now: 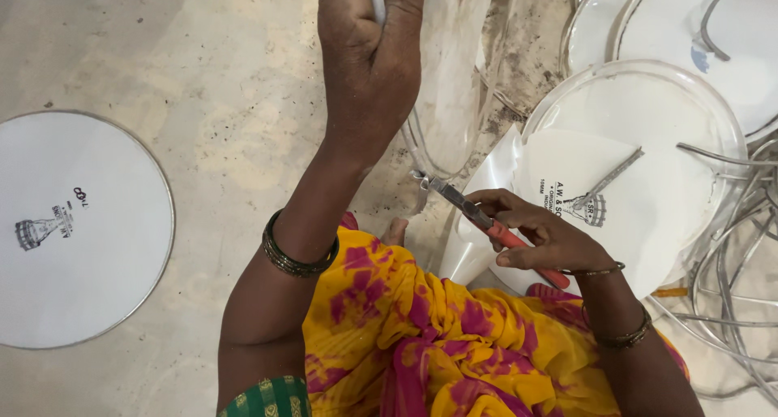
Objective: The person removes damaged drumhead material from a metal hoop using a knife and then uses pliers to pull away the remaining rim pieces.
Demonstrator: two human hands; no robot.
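Head view, looking down at a person seated on a pale stone floor (203, 76), lap covered in yellow-and-magenta cloth (421, 336). Left hand (369, 60), top centre of frame, is closed round the rim of a translucent plastic drum skin on a thin metal hoop (454, 85), thumb and fingers wrapped over the edge, holding it upright & tilted so the lower edge hangs approx mid-frame. Right hand (539, 239), centre-right, is fisted round the red handles of a pair of steel pliers (474, 214); the plier tips meet the hoop's bottom edge just below centre, where a small bit of metal sticks out. Can't tell if the tips are fully bitten down or just touching. Judging from this, the step in hand is crimping or twisting the hoop joint w/ the pliers while the other hand steadies the skin. Next move prob. calls for a firm squeeze & a steady hold up top so the hoop doesn't swing, plus care not to nick the film. Under the right wrist lies a white round drum skin with printed emblem (640, 214), w/ a flat metal strip (608, 178) resting on it. More hooped white skins (648, 28) stack at upper right; loose bent wire hoops (729, 279) pile at right edge. A finished white drum head with metal rim (81, 263) lies flat at far left, well apart from the work.
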